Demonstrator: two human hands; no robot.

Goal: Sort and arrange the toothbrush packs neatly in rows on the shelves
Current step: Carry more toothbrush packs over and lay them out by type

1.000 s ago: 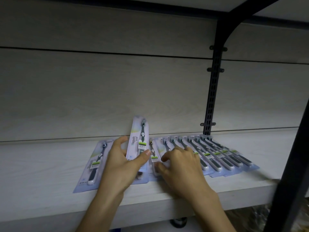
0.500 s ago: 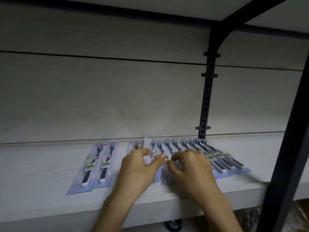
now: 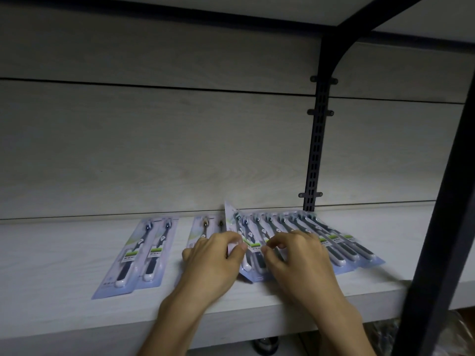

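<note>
Several toothbrush packs lie on a pale wooden shelf (image 3: 51, 258). A two-brush pack (image 3: 140, 255) lies flat on the left, apart from the rest. Another pack (image 3: 205, 227) lies mostly under my left hand (image 3: 213, 260). My left hand pinches the left edge of a tilted pack (image 3: 237, 227) that leans onto an overlapping row of packs (image 3: 321, 232) fanned out to the right. My right hand (image 3: 295, 255) rests with curled fingers on the near part of that row, thumb and fingertips at a pack's label.
A black slotted upright (image 3: 317, 150) runs up the back panel behind the row. A thick black frame post (image 3: 437, 240) stands close at the right front. Another shelf board (image 3: 257, 6) hangs overhead. The shelf's front edge runs just under my wrists.
The pack my left hand held upright has come down and now leans on the left end of the row. Both hands shifted right. A flat pack on the left is now uncovered.
</note>
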